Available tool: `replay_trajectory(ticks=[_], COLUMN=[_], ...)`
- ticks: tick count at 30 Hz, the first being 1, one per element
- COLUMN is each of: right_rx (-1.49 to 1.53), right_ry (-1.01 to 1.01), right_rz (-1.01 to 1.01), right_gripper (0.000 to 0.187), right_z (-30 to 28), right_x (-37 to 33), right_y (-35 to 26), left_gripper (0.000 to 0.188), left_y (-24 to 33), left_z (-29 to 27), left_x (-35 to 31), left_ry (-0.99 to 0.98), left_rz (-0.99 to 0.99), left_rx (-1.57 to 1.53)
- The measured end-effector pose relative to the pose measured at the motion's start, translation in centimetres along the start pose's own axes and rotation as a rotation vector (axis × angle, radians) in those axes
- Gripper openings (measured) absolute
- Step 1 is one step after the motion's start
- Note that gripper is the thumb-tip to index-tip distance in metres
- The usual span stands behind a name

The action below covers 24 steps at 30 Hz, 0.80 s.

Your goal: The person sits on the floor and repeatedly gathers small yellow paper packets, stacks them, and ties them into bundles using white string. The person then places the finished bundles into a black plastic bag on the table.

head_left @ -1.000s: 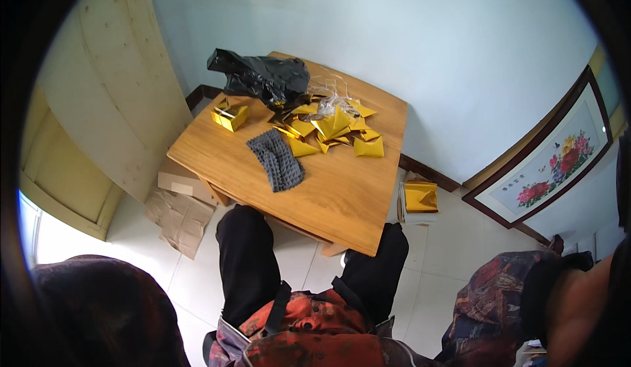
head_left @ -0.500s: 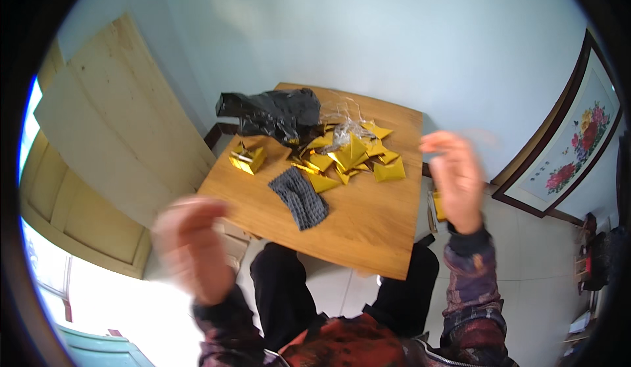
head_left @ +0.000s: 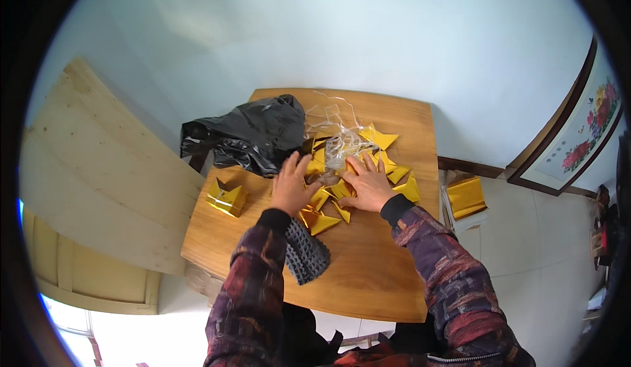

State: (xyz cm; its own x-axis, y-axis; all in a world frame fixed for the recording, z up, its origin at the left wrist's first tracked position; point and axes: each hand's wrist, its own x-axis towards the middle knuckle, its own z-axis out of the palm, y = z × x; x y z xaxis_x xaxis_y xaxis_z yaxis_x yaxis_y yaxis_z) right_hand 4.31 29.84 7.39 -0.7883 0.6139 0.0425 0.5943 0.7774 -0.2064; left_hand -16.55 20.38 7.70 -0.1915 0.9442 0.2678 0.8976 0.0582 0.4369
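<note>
Left hand (head_left: 290,187) and right hand (head_left: 369,187) down, my fingers spread, clasping nothing I can see, on the folded shiny gold-foil pieces (head_left: 321,199) midway across the brown wooden table (head_left: 368,271); light pressure should spare their creases, clear of those tangled transparent plastic strands (head_left: 345,145).

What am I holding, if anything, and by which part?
No clear grip shows: the left hand and right hand are spread over the gold folded pieces.
</note>
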Motion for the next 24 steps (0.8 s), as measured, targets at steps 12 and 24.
replay_trajectory(ticks=[12, 24], right_rx=[-0.008, 0.238], right_ry=[0.001, 0.255], right_rz=[-0.001, 0.291], right_gripper=[0.074, 0.054], right_z=[0.0, -0.1], right_x=[-1.7, -10.1], right_y=[4.6, 8.7], left_gripper=[0.071, 0.079], left_y=[2.3, 4.4], left_z=[6.2, 1.3], left_x=[-0.7, -6.6], left_ry=[-0.107, -0.120], left_rz=[-0.149, -0.144], left_rx=[0.054, 0.341])
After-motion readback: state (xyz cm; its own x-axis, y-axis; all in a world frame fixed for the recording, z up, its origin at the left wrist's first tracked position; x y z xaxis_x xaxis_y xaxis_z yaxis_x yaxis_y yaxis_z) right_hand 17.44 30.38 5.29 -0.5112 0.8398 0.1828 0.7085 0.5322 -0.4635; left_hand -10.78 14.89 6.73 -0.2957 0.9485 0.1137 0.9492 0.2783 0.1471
